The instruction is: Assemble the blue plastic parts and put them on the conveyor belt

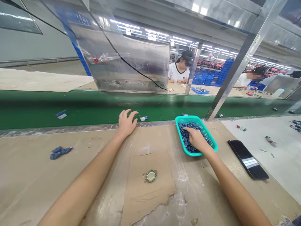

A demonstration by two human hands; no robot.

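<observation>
My left hand (127, 123) hovers at the near edge of the green conveyor belt (103, 110), fingers apart and curved, with nothing in it. Just right of its fingertips lies a small blue and white packet (143, 118) on the belt. My right hand (197, 140) reaches into a turquoise plastic basket (213, 142) full of small dark blue pieces (186, 138). Its index finger is stretched out over the pieces; the other fingers are partly hidden. Between my forearms, a round bottle-cap-like metal piece with a scalloped rim (150, 176) rests on a sheet of brown cardboard (150, 201).
A black phone (248, 159) lies right of the basket. Crumpled blue packets (60, 152) lie on the left of the table. A metal post (235, 62) rises behind the basket. Beyond the belt, two people (178, 70) sit at another bench.
</observation>
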